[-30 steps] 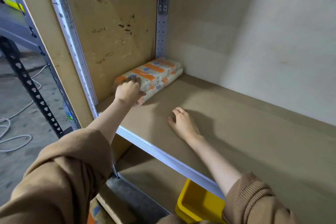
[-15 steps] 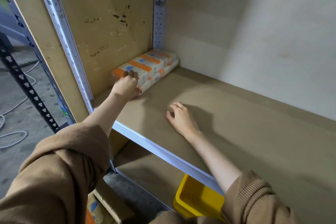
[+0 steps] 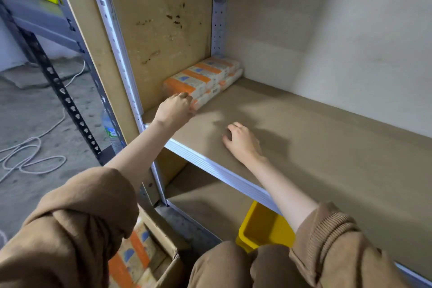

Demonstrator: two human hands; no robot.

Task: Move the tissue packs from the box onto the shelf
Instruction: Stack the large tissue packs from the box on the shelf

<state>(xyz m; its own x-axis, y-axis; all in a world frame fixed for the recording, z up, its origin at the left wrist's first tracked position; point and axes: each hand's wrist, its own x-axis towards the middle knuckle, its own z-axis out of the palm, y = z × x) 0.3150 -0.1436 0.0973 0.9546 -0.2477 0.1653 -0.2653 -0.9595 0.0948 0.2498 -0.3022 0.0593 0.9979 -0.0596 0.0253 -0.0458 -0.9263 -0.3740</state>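
Brown board underfoot of everything: that's the shelf (image 3: 315, 147), metal-edged, with a pale back wall (image 3: 327, 42) and a stained side panel (image 3: 163, 30) on the left.

Tissue packs (image 3: 205, 75) sit right in the back-left corner, pressed along that side panel. They're white with orange bands and small blue marks. There is printing on them, but it's too blurred for me to read a word. The stack lies flat, two layers high, its long axis running from the front edge towards the back wall. I can count three orange bands along the top, though not the packs themselves.

Left hand (image 3: 174, 107) is at the near end of the stack, fingers curled over the end of the top layer. Right hand (image 3: 243, 142) rests on the bare board well to the right of the stack, fingers loosely bent, nothing in it.

Down by my left sleeve there's one cardboard box (image 3: 163, 252), open, with further packs (image 3: 138, 248) showing the same orange and blue (how many, I can't say). One yellow bin (image 3: 264, 227) sits on the lower board. Out on the concrete floor (image 3: 35, 112) there's one white cable (image 3: 30, 154) in loops, and one bottle (image 3: 109, 128) stands behind the upright, its label unreadable.
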